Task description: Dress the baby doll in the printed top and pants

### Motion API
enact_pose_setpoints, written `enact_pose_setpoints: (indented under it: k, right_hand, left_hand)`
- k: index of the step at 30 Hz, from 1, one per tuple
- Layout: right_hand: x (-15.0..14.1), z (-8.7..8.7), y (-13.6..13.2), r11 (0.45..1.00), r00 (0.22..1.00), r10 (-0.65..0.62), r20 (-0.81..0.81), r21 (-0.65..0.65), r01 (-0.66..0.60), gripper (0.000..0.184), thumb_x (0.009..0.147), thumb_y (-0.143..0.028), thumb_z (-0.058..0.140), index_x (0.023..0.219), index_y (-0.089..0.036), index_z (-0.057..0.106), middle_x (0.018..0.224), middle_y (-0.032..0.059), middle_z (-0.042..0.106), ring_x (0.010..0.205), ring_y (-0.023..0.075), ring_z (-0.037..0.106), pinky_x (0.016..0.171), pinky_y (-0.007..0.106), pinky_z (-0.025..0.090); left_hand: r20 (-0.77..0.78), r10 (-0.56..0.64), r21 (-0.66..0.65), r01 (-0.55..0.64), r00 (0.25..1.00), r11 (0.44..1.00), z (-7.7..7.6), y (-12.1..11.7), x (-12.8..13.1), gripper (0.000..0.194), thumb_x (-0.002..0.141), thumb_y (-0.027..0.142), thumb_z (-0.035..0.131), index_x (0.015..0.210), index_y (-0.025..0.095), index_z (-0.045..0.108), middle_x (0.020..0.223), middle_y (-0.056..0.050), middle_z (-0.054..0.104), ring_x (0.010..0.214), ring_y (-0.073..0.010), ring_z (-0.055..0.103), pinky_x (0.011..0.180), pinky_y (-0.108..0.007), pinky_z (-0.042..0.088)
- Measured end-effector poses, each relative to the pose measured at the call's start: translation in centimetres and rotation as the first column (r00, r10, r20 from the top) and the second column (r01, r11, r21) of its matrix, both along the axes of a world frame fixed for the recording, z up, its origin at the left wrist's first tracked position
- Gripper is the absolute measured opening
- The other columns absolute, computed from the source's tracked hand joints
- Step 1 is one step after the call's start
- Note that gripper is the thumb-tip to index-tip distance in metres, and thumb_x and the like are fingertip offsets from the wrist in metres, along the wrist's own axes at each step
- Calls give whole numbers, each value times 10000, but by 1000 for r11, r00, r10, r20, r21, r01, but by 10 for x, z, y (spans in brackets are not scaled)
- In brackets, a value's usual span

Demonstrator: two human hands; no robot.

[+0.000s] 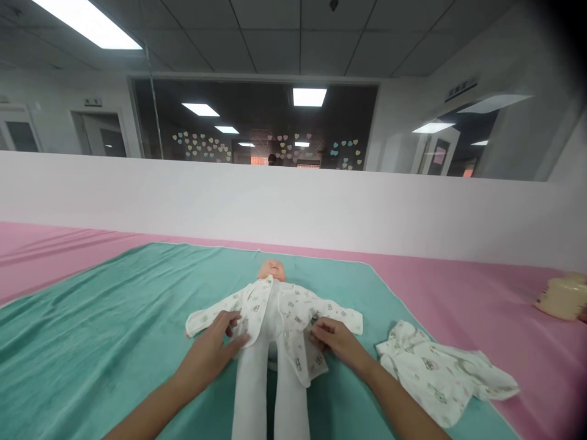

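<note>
A baby doll [273,269] lies on its back on a teal towel [114,330], head away from me, white legs toward me. It wears a white printed jacket [293,311] that lies open at the front. My left hand [215,345] rests on the jacket's left front panel with fingers spread flat. My right hand [332,339] pinches the edge of the right front panel near the doll's waist.
A second white printed garment [440,373] lies crumpled on the towel's right edge. The towel covers a pink sheet [481,299]. A cream-coloured bottle [562,297] lies at the far right. A white partition wall [293,201] runs behind the bed.
</note>
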State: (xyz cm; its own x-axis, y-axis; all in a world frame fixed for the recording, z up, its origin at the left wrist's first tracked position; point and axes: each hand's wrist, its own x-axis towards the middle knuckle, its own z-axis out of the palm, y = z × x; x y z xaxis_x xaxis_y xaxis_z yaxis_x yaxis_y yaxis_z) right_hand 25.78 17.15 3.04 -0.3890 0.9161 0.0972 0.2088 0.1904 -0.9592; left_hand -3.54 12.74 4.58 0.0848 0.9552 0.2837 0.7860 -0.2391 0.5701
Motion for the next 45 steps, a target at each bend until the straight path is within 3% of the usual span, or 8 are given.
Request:
enact_pose_setpoints:
  k: [4,12,16,19,25,30,35,45]
  right_hand:
    - [-9,-21,9,965,961,-250,118,116,237,362,776,-547,503,768,-190,560,684,5,539,636,160,500,591,291,407]
    - [-42,-9,-20,994,983,42,-181,105,-23,541,833,-489,477,1294,-238,346,1294,75,439,1194,209,405,987,373,333]
    - [-43,-5,-26,979,989,53,-139,201,-24,537,843,-477,466,1308,-246,331,1306,69,425,1220,209,370,1027,370,269]
    - [-37,-7,-22,952,995,-101,1,291,96,386,855,-470,438,1140,-215,491,1088,70,550,1042,218,489,922,374,362]
    - [-22,11,4,780,917,-397,35,538,318,226,876,-369,405,890,-207,562,928,47,552,848,172,513,744,296,418]
    - [-40,35,55,786,947,-218,234,617,29,280,819,-195,455,1076,-233,559,1071,35,566,1031,189,468,865,321,370]
    - [-53,44,95,826,875,-69,479,519,-219,88,752,-191,534,808,-212,599,793,-5,588,796,163,519,691,265,379]
    - [-91,47,128,805,878,-384,285,569,168,158,861,-227,359,895,-188,508,980,56,518,812,162,496,709,294,363]
  left_hand:
    - [28,-86,-154,90,996,984,-9,-14,0,366,803,453,475,1112,271,404,934,-4,524,710,-152,531,617,-272,425]
    - [-98,-65,188,83,993,979,31,4,42,277,909,361,268,799,210,473,765,-14,534,709,-174,505,637,-299,376]
    - [-278,-260,154,310,925,938,30,-1,65,258,904,298,318,779,220,529,767,-5,571,746,-179,519,689,-311,375]
    - [-261,-368,74,399,892,914,25,-8,67,253,898,315,348,791,238,564,759,11,593,757,-174,528,695,-301,382]
    - [17,-93,130,90,996,987,33,16,45,267,884,386,344,851,231,559,824,9,599,755,-158,546,676,-275,425]
    - [-7,-54,243,54,998,969,25,56,46,299,859,389,388,1062,219,525,1130,-54,533,1098,-215,454,933,-355,366]
    - [151,37,148,-60,988,987,-1,62,47,404,818,429,442,1126,171,486,1215,-104,462,1159,-239,412,993,-376,316]
    - [681,338,-344,-124,650,931,-3,39,34,640,670,523,645,1176,168,482,1300,-132,468,1165,-263,460,956,-356,375]
